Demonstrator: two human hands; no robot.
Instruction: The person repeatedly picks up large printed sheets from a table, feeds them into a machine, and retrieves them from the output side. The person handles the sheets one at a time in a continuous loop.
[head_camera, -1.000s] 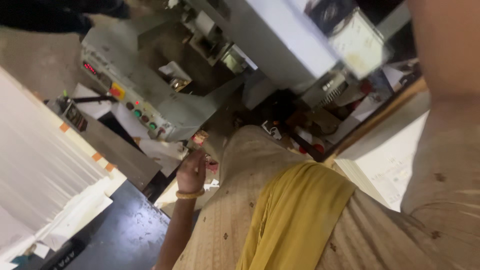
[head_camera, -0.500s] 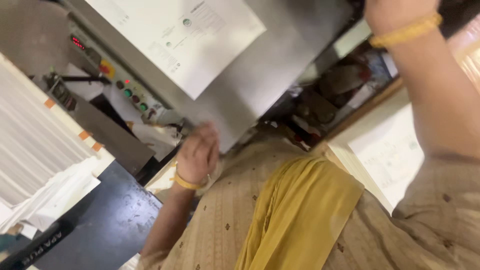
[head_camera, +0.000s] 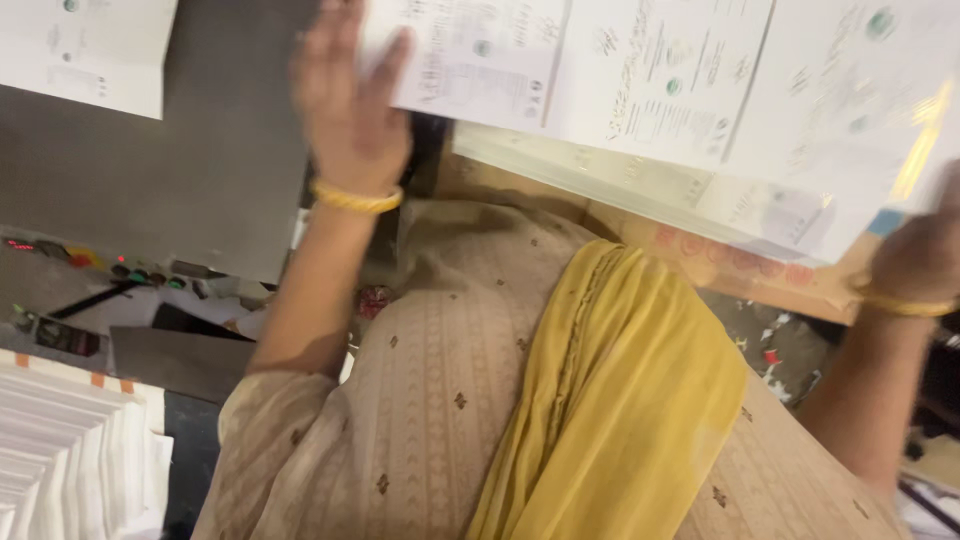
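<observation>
head view — two hands, left hand (head_camera: 345, 110) and right hand (head_camera: 915, 258), grip one printed sheet (head_camera: 680, 90).

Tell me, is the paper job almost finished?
Done: a fanned white paper stack sits beside the machine. In hand: the left hand and right hand hold a big printed sheet up in the air. Left: that sheet is not yet laid down anywhere.

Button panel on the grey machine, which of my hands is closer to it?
Left. The left hand is at the printed sheet edge, just up and right of the button panel; the right hand is far across, at the sheet's other end.
</observation>
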